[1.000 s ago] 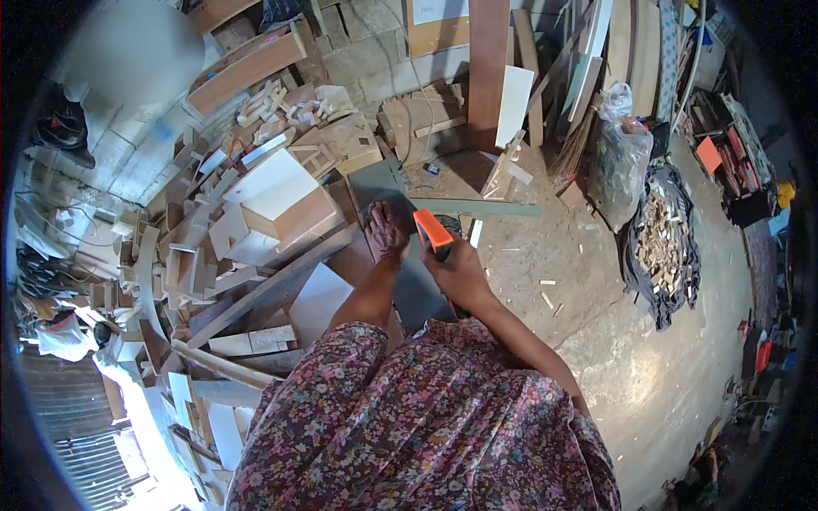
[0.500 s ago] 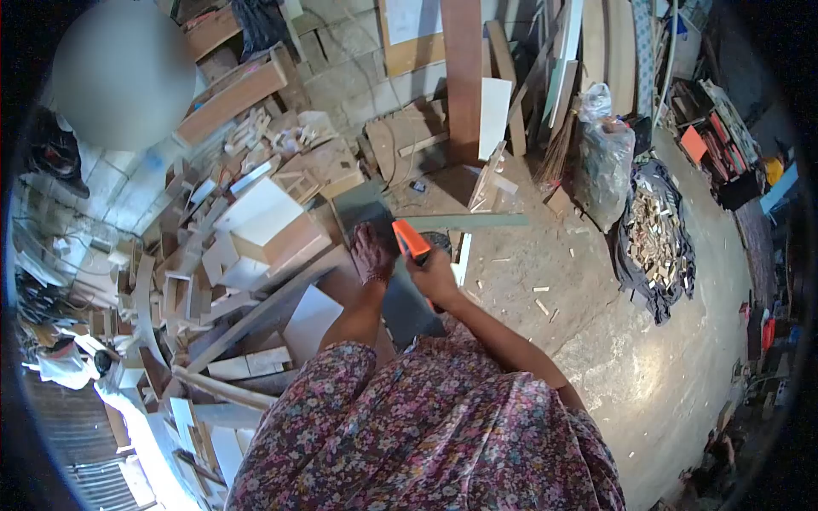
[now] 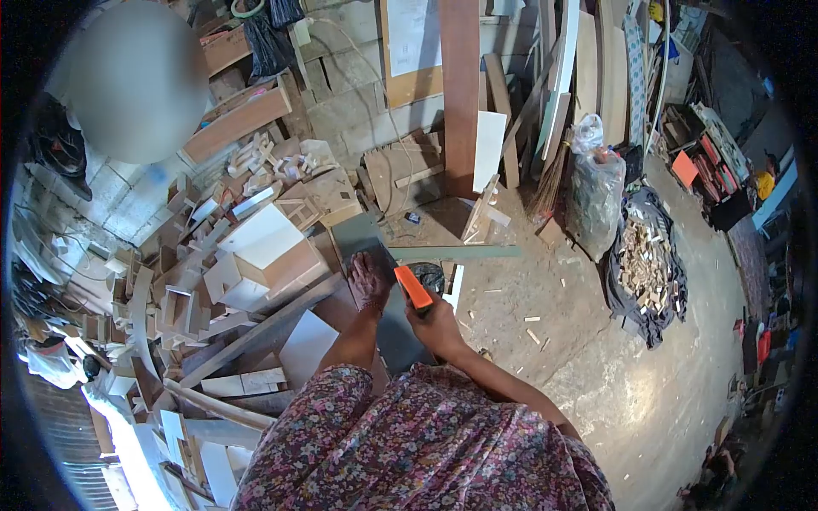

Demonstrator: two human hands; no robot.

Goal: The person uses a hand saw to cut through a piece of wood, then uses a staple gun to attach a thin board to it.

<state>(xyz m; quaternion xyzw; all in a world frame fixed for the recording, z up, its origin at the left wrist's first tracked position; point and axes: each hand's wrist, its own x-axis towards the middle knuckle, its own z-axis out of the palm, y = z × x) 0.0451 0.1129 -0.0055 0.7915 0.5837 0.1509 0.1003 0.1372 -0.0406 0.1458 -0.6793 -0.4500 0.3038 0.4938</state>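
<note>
My left hand point(image 3: 368, 281) lies flat with its fingers stretched out on a dark grey-green board point(image 3: 407, 339), which runs away from my body. My right hand point(image 3: 439, 326) is wrapped round the grip of an orange-and-black hand tool point(image 3: 413, 287), just right of my left hand and over the board's right edge. The tool's lower part is hidden by the hand, so its exact kind cannot be made out. A thin green strip point(image 3: 469, 252) lies crosswise beyond the tool. Beside my right hand is a dark round bundle point(image 3: 432, 276), partly covered.
Wood offcuts and a white-faced box point(image 3: 264, 236) are heaped on the left. Tall planks point(image 3: 461, 94) lean on the wall ahead. To the right stand a filled plastic bag point(image 3: 595, 200) and a dark sack of wood scraps point(image 3: 645, 260). Small chips dot the concrete floor point(image 3: 579, 349).
The view has tilted, so most things sit lower in it. My right hand and the orange tool have drawn slightly back toward my body; my left hand stays on the board.
</note>
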